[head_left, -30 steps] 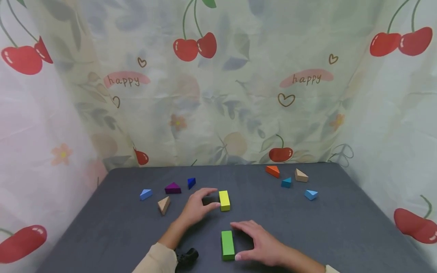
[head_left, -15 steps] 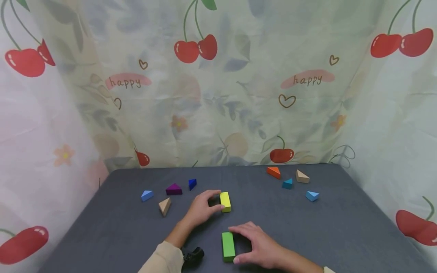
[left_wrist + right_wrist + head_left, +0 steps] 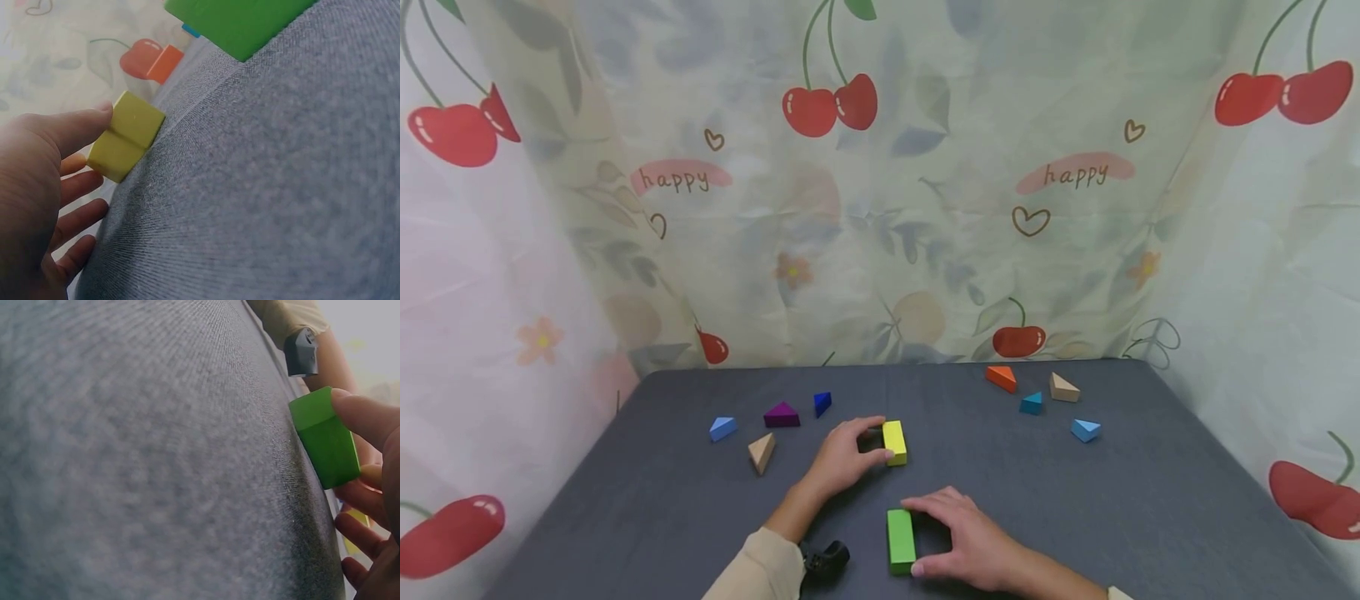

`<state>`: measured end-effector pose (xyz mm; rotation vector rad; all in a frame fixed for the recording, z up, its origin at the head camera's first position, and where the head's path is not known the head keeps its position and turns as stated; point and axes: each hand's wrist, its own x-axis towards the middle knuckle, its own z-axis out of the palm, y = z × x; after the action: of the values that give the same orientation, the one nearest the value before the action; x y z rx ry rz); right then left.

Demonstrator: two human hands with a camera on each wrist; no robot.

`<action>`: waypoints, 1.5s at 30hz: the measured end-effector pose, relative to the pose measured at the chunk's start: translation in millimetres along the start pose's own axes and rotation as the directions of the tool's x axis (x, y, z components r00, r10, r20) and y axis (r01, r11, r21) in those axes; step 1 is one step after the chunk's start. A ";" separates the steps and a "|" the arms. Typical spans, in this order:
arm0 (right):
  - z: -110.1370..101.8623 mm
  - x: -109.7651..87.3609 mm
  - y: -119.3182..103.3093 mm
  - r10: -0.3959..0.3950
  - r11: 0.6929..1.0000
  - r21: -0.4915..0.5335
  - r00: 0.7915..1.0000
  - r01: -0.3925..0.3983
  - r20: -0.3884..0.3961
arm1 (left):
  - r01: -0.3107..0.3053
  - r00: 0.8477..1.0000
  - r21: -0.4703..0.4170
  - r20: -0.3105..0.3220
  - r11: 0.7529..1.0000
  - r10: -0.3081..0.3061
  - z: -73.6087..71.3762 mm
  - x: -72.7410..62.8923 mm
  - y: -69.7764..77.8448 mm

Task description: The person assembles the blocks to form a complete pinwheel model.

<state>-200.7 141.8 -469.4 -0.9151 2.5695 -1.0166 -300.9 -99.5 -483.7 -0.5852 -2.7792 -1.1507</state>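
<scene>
A yellow rectangular block [image 3: 895, 442] lies on the dark grey cloth, its long side pointing away from me. My left hand [image 3: 842, 457] grips it from the left, thumb at the near end and index finger at the far end. Closer to me is a longer green block [image 3: 901, 542]. My right hand [image 3: 966, 537] holds that one from the right, again with thumb and index finger at its two ends. The left wrist view shows the thumb [image 3: 90, 127] against the yellow block, the index fingertip partly hidden behind it. In the right wrist view the thumb [image 3: 362, 412] touches the green block.
Left of the hands lie triangular blocks: light blue [image 3: 722, 429], purple [image 3: 782, 415], dark blue [image 3: 822, 404] and wooden [image 3: 762, 453]. At the back right are orange [image 3: 1001, 378], teal [image 3: 1032, 403], wooden [image 3: 1063, 387] and light blue [image 3: 1086, 430] ones. A black device [image 3: 827, 560] sits at the left wrist.
My left hand has moved slightly right and taken hold of the yellow block. The right hand's fingers have come in onto the ends of the green block. Both blocks stay where they were.
</scene>
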 end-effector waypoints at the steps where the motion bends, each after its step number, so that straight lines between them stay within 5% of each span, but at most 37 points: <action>1: 0.5 -0.2 -0.2 0.002 1.000 0.000 1.000 -0.002 -0.004 | 0.004 1.000 0.000 0.002 1.000 -0.004 0.2 0.2 -0.4; 20: 0.5 -1.2 -3.5 0.038 0.999 0.003 0.999 -0.038 -0.017 | -0.014 1.000 0.025 0.022 1.000 0.013 -0.3 1.1 -3.9; 33: -0.1 -2.6 0.0 -0.042 0.999 -0.001 0.997 0.042 -0.066 | 0.039 0.999 0.008 0.016 0.999 -0.039 -0.4 1.6 -3.5; 45: -17.9 1.0 -0.4 0.020 1.000 -0.010 0.994 -0.021 -0.104 | 0.036 0.999 -0.030 0.005 0.999 -0.036 -3.6 -2.8 -1.2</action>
<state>-208.8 150.5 -456.0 -0.8579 2.6662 -1.0718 -299.0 -103.7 -482.5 -0.5439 -2.7924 -1.2011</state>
